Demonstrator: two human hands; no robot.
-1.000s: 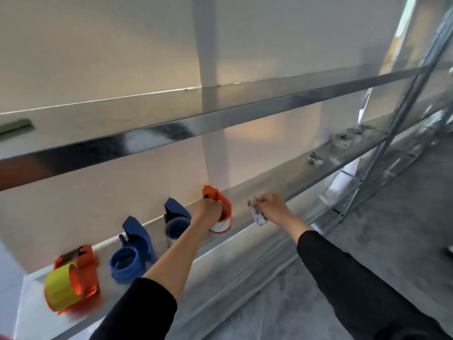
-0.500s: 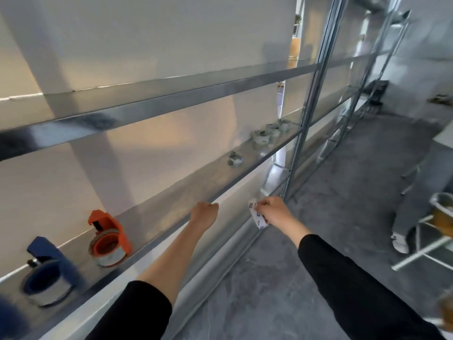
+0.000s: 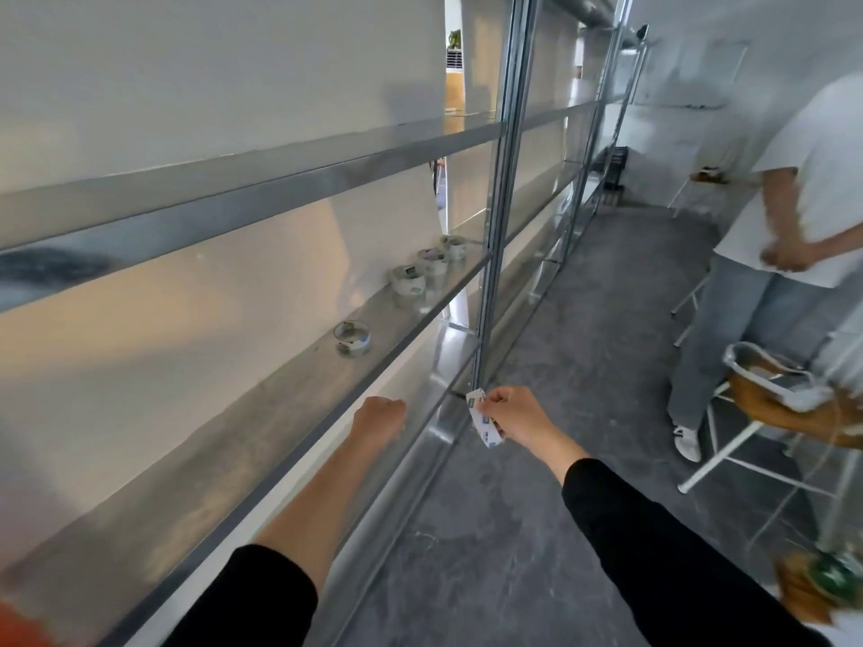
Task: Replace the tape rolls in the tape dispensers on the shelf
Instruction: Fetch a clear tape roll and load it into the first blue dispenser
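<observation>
Right now my left hand (image 3: 379, 415) is curled into a fist just over the front edge of the shelf (image 3: 233, 436), with nothing showing in it. My right hand (image 3: 511, 413) pinches a small white label (image 3: 485, 427) with blue print between thumb and fingers, out in front of the shelf and above the floor.

I judge this to be the fetch step, going for a fresh roll rather than loading one. Neither of my hands has tape in it, and the only dispenser (image 3: 18, 621) I can make out is an orange blur at the lower left corner, well apart from both hands.

The next move calls for a reach further along the shelf with the left fingers uncurled to take a roll. The label should be dropped first, or the right hand is no use for threading.

The nearest roll (image 3: 352, 337) lies flat on the shelf by itself — pale, clear-looking, with a bit of printed paper on it. Beyond it, three more rolls (image 3: 433, 260) sit close together near the upright post, much alike.

Off to the right a person (image 3: 794, 217) stands beside a white chair (image 3: 728, 441), clear of my path.
</observation>
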